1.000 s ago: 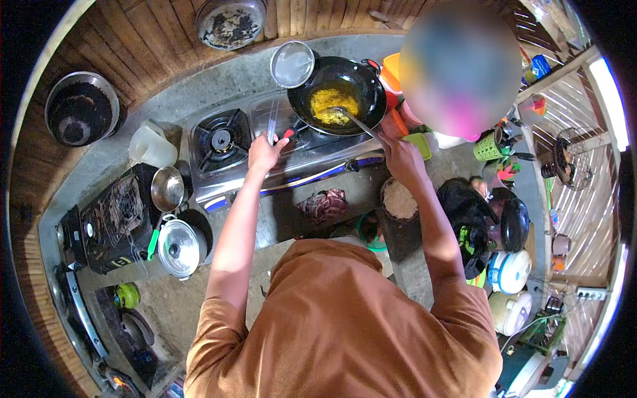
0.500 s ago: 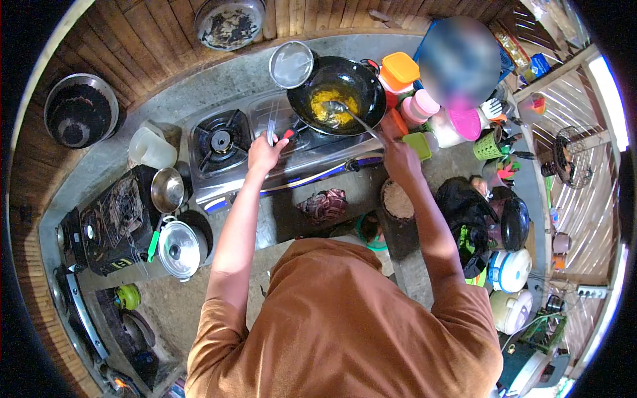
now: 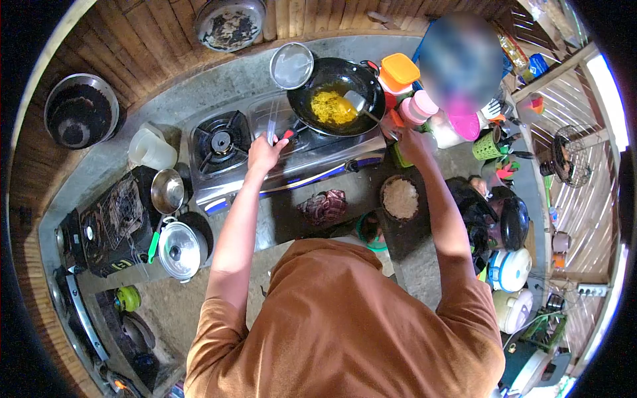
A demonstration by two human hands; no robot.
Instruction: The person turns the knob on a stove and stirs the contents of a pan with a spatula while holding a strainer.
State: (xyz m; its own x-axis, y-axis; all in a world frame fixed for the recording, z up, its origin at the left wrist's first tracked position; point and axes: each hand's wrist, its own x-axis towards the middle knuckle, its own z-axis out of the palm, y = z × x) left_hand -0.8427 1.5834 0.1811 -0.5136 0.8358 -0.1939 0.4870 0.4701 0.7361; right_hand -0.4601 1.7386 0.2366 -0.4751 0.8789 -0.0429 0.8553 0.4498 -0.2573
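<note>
A black wok [image 3: 306,109] sits on the stove's right burner with loose yellow food, like scrambled egg, [image 3: 332,109] in it. My right hand [image 3: 415,147] is wrapped round the handle of a metal spatula [image 3: 355,101]. The spatula's blade lies inside the wok, at the right edge of the yellow food. At the stove's front, my left hand [image 3: 265,154] is closed on the long handle of a mesh strainer [image 3: 292,65]. The strainer's round head is beyond the wok's left rim. Beside my left thumb is a red-tipped handle [image 3: 288,134], apparently the wok's.
The left burner [image 3: 221,141] of the steel stove carries no pot. Plastic containers, one with an orange lid [image 3: 399,71], crowd the wok's right side. A bowl of pale grains [image 3: 400,198] and a checked cloth [image 3: 323,206] lie nearer me. A lidded pot [image 3: 180,249] stands left.
My right hand has moved to the right, drawing the spatula blade from the middle of the yellow food to its right edge. My left hand and the strainer have stayed put.
</note>
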